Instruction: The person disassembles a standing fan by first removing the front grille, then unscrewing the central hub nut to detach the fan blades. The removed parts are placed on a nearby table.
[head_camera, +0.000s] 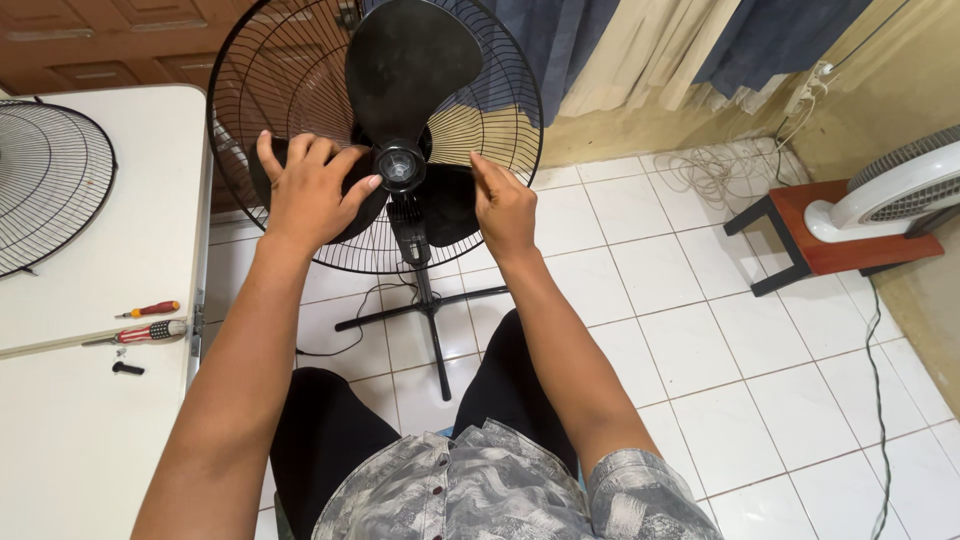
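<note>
Stand fan (400, 150), front guard off, upright on tile floor (700, 330) btwn the knees. Rear wire cage (260, 90): thin, springy, prob. bends easily. Black plastic blades (410, 60): smooth, light, stiff, likely slippery; best held near hub (401, 165). Left hand (310, 190) spread wide, flat on a blade; right hand (503, 205) pinching narrow at a blade edge. Screwdrivers (150, 322) on white table (90, 420).

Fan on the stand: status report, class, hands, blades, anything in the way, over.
Left hand flat on a fan blade. Right hand pinching another blade near the hub cap. Front grille off, lying on the white table. Nothing blocking.
</note>
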